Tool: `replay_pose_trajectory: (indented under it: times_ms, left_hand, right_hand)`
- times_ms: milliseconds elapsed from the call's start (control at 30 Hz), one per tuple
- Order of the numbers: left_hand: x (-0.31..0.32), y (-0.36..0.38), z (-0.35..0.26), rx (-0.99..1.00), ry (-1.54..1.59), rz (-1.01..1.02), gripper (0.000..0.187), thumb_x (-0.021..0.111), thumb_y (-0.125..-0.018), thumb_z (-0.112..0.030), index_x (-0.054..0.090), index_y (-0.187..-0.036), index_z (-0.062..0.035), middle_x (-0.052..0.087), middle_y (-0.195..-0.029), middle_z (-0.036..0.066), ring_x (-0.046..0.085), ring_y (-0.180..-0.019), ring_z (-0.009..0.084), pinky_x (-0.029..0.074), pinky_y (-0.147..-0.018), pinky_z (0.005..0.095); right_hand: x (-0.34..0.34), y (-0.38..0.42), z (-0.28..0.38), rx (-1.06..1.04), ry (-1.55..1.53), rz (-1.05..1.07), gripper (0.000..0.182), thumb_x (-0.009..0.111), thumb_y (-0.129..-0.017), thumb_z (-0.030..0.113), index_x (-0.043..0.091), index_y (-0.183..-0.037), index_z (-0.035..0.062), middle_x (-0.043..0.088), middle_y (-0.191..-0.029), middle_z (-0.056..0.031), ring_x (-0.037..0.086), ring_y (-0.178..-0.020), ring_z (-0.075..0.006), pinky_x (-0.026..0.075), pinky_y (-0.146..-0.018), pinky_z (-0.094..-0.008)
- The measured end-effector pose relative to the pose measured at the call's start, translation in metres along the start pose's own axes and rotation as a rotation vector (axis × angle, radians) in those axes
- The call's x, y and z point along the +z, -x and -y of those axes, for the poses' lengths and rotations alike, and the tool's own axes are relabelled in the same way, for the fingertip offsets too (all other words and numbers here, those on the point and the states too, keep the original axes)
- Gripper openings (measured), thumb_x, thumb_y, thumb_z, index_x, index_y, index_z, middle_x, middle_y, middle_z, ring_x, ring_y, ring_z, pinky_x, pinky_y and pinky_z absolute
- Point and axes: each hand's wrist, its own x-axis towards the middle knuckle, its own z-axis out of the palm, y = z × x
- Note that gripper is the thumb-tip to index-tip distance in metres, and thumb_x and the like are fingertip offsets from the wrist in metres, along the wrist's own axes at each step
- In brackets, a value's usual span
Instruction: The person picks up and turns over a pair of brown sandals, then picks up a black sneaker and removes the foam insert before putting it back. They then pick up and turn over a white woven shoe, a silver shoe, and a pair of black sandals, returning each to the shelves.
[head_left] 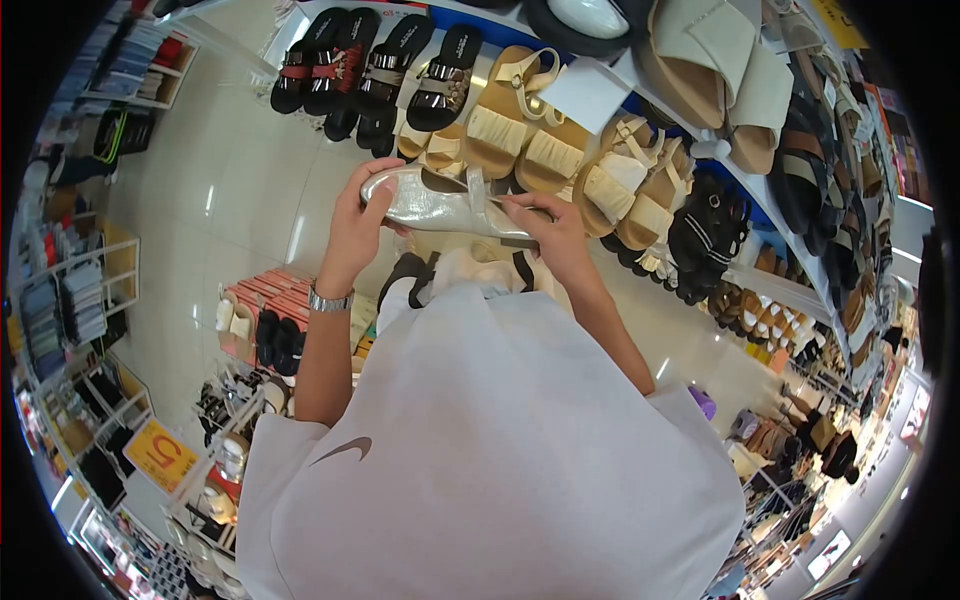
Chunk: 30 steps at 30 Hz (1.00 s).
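A shiny silver-white strap shoe (432, 203) is held sideways between my two hands, in front of my chest. My left hand (362, 208) grips its toe end, thumb on top. At the heel end, my right hand (553, 228) has its fingers closed on the shoe near the strap (478, 192). Just beyond the shoe, cream sandals (494, 138) and black slides (443, 80) sit on the display shelf. I cannot make out the shoe's far side.
Beige wide-strap sandals (700, 60) stand on a higher shelf at the upper right. Black strappy sandals (703, 235) lie to the right. Red-pink shoe boxes (285, 295) and a yellow price sign (160, 455) are at the left. Tiled floor (235, 190) shows between the racks.
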Motion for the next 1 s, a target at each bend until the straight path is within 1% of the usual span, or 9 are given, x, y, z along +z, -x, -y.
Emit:
replay_pose_trajectory:
  times_ms: [133, 233, 300, 433, 533, 633, 667, 767, 1000]
  left_hand:
    - [-0.033, -0.014, -0.006, 0.032, 0.132, 0.045, 0.036, 0.052, -0.101, -0.02, 0.052, -0.133, -0.003, 0.063, -0.124, 0.012, 0.063, -0.105, 0.0164, 0.055, -0.086, 0.0295]
    - [-0.056, -0.022, -0.014, 0.205, -0.063, 0.168, 0.042, 0.062, -0.095, -0.014, 0.052, -0.134, -0.0028, 0.061, -0.129, 0.01, 0.059, -0.114, 0.0176, 0.05, -0.096, 0.0305]
    - [-0.069, -0.028, -0.018, 0.156, -0.098, 0.22, 0.048, 0.067, -0.09, -0.01, 0.051, -0.135, -0.0034, 0.06, -0.13, 0.01, 0.059, -0.115, 0.0178, 0.049, -0.097, 0.0307]
    - [-0.077, -0.045, -0.018, 0.117, -0.308, 0.335, 0.059, 0.072, -0.086, -0.008, 0.049, -0.14, -0.0051, 0.057, -0.134, 0.01, 0.056, -0.118, 0.018, 0.048, -0.099, 0.0311]
    - [-0.069, -0.06, -0.001, 0.159, -0.161, 0.513, 0.061, 0.071, -0.087, -0.01, 0.046, -0.143, -0.006, 0.055, -0.136, 0.009, 0.058, -0.116, 0.018, 0.048, -0.1, 0.0307]
    - [-0.063, -0.074, -0.001, -0.115, 0.098, 0.716, 0.058, 0.07, -0.091, -0.013, 0.046, -0.144, -0.0087, 0.054, -0.136, 0.01, 0.061, -0.111, 0.0171, 0.052, -0.093, 0.0305]
    - [-0.055, -0.075, -0.005, -0.182, -0.011, 0.696, 0.051, 0.068, -0.092, -0.014, 0.051, -0.139, -0.0078, 0.059, -0.13, 0.009, 0.062, -0.107, 0.0156, 0.053, -0.09, 0.0295]
    - [-0.043, -0.083, 0.005, 0.12, -0.304, 0.677, 0.042, 0.069, -0.091, -0.012, 0.058, -0.131, -0.0066, 0.065, -0.119, 0.008, 0.063, -0.103, 0.0137, 0.053, -0.087, 0.028]
    - [-0.008, -0.085, 0.024, 0.1, 0.016, 0.703, 0.036, 0.071, -0.089, -0.01, 0.06, -0.123, -0.0028, 0.067, -0.114, 0.006, 0.062, -0.101, 0.0138, 0.051, -0.089, 0.0277]
  right_hand:
    - [0.03, -0.006, 0.007, 0.006, -0.107, -0.089, 0.039, 0.072, -0.089, 0.022, 0.067, -0.123, 0.0036, 0.068, -0.112, -0.0052, 0.06, -0.102, -0.0097, 0.049, -0.087, -0.0268]
    - [0.045, -0.004, 0.008, -0.048, -0.117, -0.116, 0.044, 0.074, -0.086, 0.016, 0.064, -0.128, 0.0051, 0.065, -0.122, -0.007, 0.058, -0.111, -0.0128, 0.049, -0.092, -0.0294]
    - [0.057, 0.005, 0.015, -0.095, -0.107, -0.055, 0.05, 0.076, -0.083, 0.011, 0.062, -0.131, 0.0064, 0.064, -0.125, -0.0078, 0.058, -0.114, -0.0156, 0.048, -0.096, -0.0308]
    - [0.085, 0.018, 0.011, -0.152, -0.026, -0.16, 0.053, 0.08, -0.078, 0.004, 0.062, -0.128, 0.0042, 0.062, -0.125, -0.0104, 0.065, -0.087, -0.0156, 0.056, -0.071, -0.0288]
    - [0.095, 0.036, -0.02, -0.24, -0.019, -0.358, 0.057, 0.082, -0.074, 0.003, 0.064, -0.128, 0.006, 0.062, -0.131, -0.0105, 0.058, -0.121, -0.0206, 0.047, -0.102, -0.0328]
    - [0.099, 0.059, -0.031, -0.384, 0.065, -0.479, 0.056, 0.083, -0.072, 0.002, 0.065, -0.125, 0.0047, 0.062, -0.132, -0.0112, 0.058, -0.122, -0.0228, 0.047, -0.103, -0.0348]
    - [0.102, 0.066, -0.029, -0.39, 0.103, -0.525, 0.057, 0.083, -0.072, 0.002, 0.064, -0.126, 0.0049, 0.062, -0.132, -0.011, 0.058, -0.122, -0.0233, 0.047, -0.103, -0.035]
    - [0.105, 0.084, -0.017, -0.401, 0.104, -0.622, 0.062, 0.083, -0.071, 0.004, 0.062, -0.129, 0.0055, 0.063, -0.13, -0.0102, 0.058, -0.122, -0.0242, 0.046, -0.104, -0.0354]
    - [0.079, 0.122, -0.012, -0.44, -0.168, -0.44, 0.058, 0.077, -0.08, 0.008, 0.058, -0.134, 0.0058, 0.064, -0.128, -0.0099, 0.06, -0.115, -0.0227, 0.046, -0.1, -0.035]
